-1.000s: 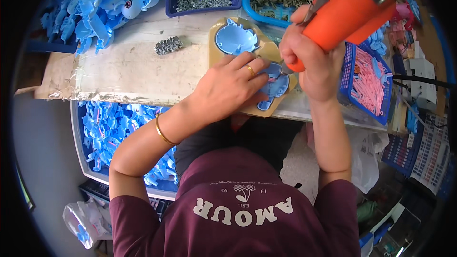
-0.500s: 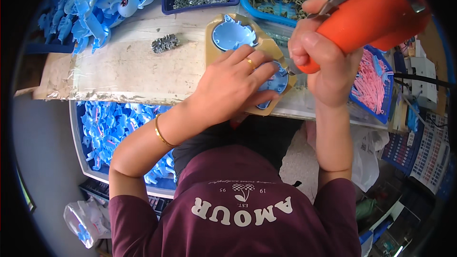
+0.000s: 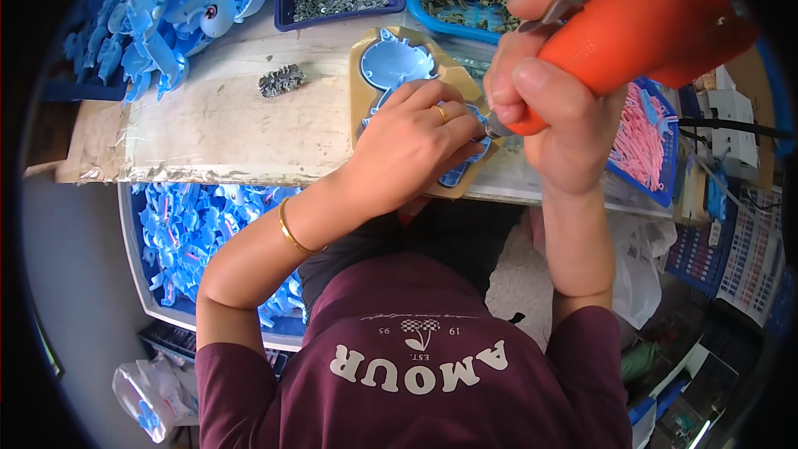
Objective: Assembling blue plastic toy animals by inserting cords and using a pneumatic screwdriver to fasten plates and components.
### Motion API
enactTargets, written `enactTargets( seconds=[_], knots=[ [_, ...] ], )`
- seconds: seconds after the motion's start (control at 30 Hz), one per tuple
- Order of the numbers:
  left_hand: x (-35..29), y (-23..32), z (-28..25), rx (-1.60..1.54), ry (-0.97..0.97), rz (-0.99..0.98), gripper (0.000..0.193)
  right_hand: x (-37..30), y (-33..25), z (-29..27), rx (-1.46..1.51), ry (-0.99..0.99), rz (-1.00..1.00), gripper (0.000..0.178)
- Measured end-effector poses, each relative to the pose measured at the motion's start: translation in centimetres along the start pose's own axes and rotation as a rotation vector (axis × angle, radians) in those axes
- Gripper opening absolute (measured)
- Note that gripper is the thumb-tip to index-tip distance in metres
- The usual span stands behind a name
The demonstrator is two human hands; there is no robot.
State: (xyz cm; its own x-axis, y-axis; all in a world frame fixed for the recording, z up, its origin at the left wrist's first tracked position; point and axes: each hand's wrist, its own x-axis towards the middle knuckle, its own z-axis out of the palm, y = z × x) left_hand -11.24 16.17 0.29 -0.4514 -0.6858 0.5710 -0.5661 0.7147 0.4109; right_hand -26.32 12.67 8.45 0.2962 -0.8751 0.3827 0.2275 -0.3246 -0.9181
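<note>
Gripping a big orange power tool (image 3: pixel 640 29), the right hand (image 3: pixel 559 100) has its fingers closed around the narrow lower part of the tool. The metal tip (image 3: pixel 497 125) of this tool points down to the left, just beside the fingertips of the left hand; whether it touches any part below, I cannot tell. The left hand (image 3: pixel 411 137) lies palm down, with bent fingers, over a blue plastic part (image 3: pixel 455 175), which sits in a tan holder (image 3: pixel 360 75) and is mostly hidden by this hand. I cannot tell if these fingers pinch something or only press. A gold ring (image 3: pixel 442 113) is on one finger, and a gold bracelet (image 3: pixel 291 229) is around the left wrist.

Just beyond the left hand, in the same holder, rests a round blue shell (image 3: pixel 395 62) with its hollow side up. To the left of the left hand, a small heap of dark metal pieces (image 3: pixel 281 81) lies on the desk (image 3: pixel 208 137). Farther beyond the hands stand a purple tray (image 3: pixel 280 4) with small silvery parts and a light blue basket (image 3: pixel 461 31) with brownish clips. To the right of the right hand, a blue basket (image 3: pixel 662 197) holds thin pink pieces (image 3: pixel 638 141). Well to the left of both hands there is a pile of blue plastic pieces (image 3: pixel 179 0).
</note>
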Motion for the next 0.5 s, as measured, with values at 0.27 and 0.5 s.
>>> enactTargets(
  seconds=[0.27, 0.5],
  knots=[
    [-0.3, 0.9, 0.6, -0.182, 0.018, -0.061, 0.013, -0.2, 0.0, -0.3, -0.016, -0.013, -0.043, 0.043],
    [-0.9, 0.8, 0.9, -0.32, -0.043, -0.131, 0.023, -0.2, -0.1, -0.1, -0.001, -0.026, -0.061, 0.042]
  ],
)
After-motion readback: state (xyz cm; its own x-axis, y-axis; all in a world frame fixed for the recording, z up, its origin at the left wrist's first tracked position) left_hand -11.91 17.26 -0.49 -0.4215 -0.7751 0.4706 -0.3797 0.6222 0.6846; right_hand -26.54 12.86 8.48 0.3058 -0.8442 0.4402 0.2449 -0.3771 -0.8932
